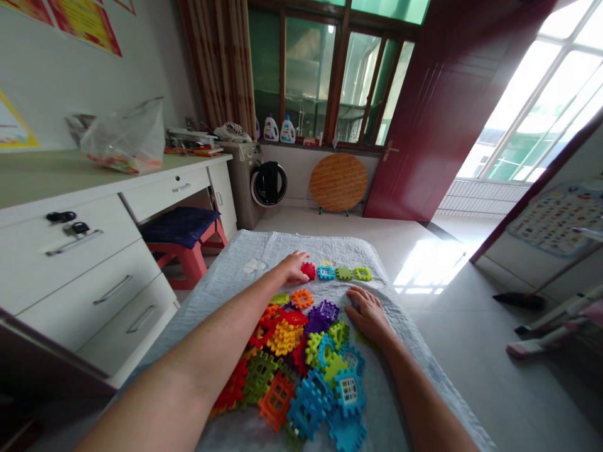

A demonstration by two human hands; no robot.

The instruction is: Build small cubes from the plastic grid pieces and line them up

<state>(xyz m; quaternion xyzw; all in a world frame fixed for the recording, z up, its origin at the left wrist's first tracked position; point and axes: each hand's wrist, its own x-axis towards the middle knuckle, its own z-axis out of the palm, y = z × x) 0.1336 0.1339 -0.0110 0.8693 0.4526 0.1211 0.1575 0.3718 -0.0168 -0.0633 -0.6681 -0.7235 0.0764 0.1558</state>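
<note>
— Left hand touches a red toothed tile at the left end of a short row; right hand lies spread, palm down, near the row's right end, holding nothing visible.

— Is the left one gripping?

— Cannot tell; it covers part of the tile.

— Which step, then?

— Apparently lining up tiles: beside the red come a blue window tile, a green tile and a lime frame tile.

— What would the next move call for?

— Probably a light release, leaving the row straight, before any reach to the mixed pile nearer by.

— And around them?

— Pale cloth beneath; a cushioned red stool to the left.
</note>
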